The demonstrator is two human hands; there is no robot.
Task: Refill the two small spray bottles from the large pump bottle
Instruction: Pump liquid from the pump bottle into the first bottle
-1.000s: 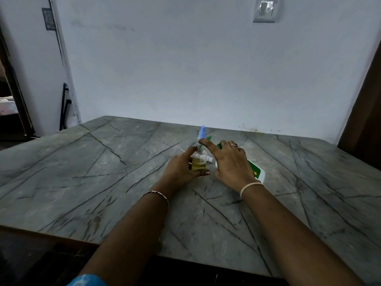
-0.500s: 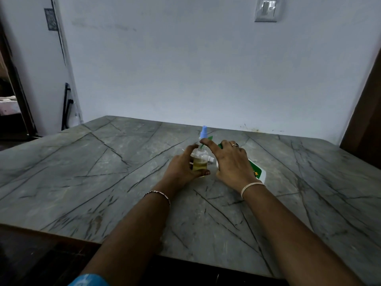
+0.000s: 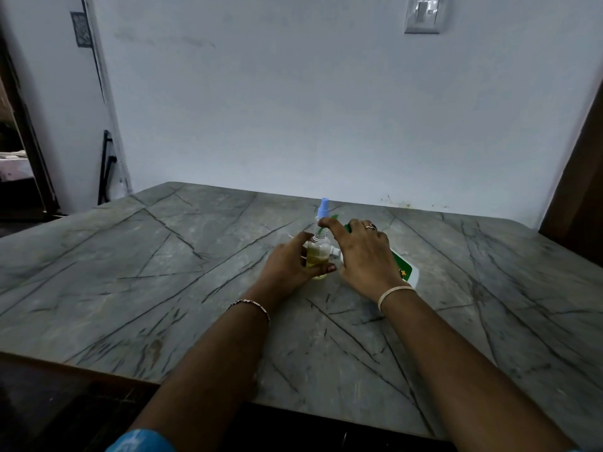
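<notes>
One spray bottle [image 3: 317, 256] gripped by left hand [image 3: 287, 265]; right hand [image 3: 365, 259] clasps pump bottle [image 3: 413, 276] (label [image 3: 402, 268] unreadable).

Largely hidden under right hand [image 3: 365, 259], pump bottle [image 3: 406, 273], its label too small for us to read, blue-capped spray bottle [image 3: 324, 205] half concealed.

Grey veined table [image 3: 163, 256], pale wall [image 3: 293, 109]

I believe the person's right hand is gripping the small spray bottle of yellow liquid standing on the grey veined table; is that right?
Not quite: in the head view the left hand grips the small spray bottle of yellow liquid standing on the grey veined table.
</notes>
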